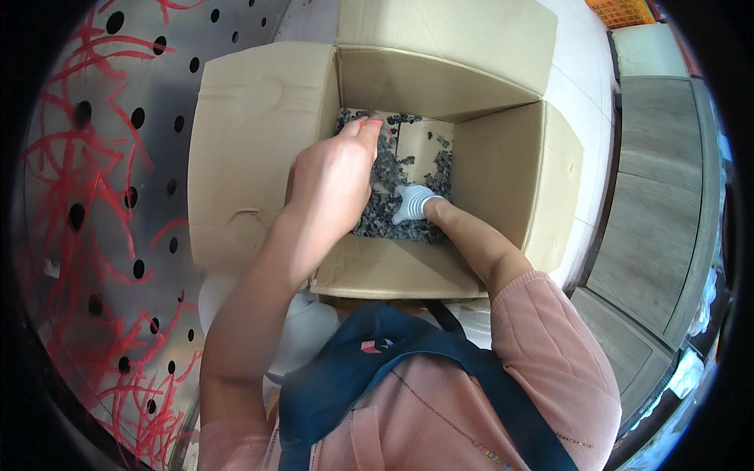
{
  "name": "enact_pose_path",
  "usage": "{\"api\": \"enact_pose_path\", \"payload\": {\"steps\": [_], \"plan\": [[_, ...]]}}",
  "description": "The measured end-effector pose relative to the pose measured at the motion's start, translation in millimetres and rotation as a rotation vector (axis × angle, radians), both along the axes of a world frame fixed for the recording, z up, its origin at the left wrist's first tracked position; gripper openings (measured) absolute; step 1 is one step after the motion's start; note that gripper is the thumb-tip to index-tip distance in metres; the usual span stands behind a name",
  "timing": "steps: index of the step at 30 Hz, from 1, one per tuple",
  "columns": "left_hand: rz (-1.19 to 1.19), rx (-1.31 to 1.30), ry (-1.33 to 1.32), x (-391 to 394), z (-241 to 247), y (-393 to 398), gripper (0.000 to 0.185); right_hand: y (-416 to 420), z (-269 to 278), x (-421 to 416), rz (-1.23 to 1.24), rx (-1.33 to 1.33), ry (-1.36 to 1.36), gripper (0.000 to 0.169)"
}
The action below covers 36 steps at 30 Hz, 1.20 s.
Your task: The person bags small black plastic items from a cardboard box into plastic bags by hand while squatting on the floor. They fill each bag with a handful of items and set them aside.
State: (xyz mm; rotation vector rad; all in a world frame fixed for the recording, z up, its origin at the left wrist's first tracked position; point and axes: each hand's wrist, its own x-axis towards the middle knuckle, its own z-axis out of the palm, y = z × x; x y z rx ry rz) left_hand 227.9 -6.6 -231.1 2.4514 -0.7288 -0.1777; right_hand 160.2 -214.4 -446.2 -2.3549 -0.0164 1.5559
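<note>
Before me is an open cardboard box with its flaps folded out. Dark, crinkled dried pieces that look like black fungus lie loosely over its bottom, and bare cardboard shows through at the far right. My left hand is bare and reaches in over the box's left side. Its fingertips point to the far left corner, close to the dark pieces, and the back of the hand hides its palm. My right hand wears a pale glove with a ribbed cuff. It is low in the box among the pieces, its fingers pointing left.
At the left stands a metal panel with round holes and red scribbles. A grey wood-look cabinet stands at the right, beyond a strip of pale tiled floor. An orange plastic basket is at the top right.
</note>
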Motion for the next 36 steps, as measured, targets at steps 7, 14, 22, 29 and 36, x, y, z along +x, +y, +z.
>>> {"api": "enact_pose_path", "payload": {"steps": [7,14,22,29,36], "plan": [[0.003,-0.053,0.075,1,6,0,0.063,19,23,-29,0.121,0.003,-0.154,0.069],[0.023,-0.021,0.216,5,25,0,0.071,2,57,-3,-0.137,0.029,-0.227,0.059],[0.025,0.063,0.248,4,8,-8,0.073,-36,155,-10,-1.345,0.85,0.228,0.034],[-0.122,0.075,0.029,-5,-16,-16,0.062,27,221,12,-1.501,0.893,0.113,0.03],[-0.139,0.03,0.173,-11,-13,-21,0.074,36,205,25,-1.682,1.161,0.066,0.021]]}}
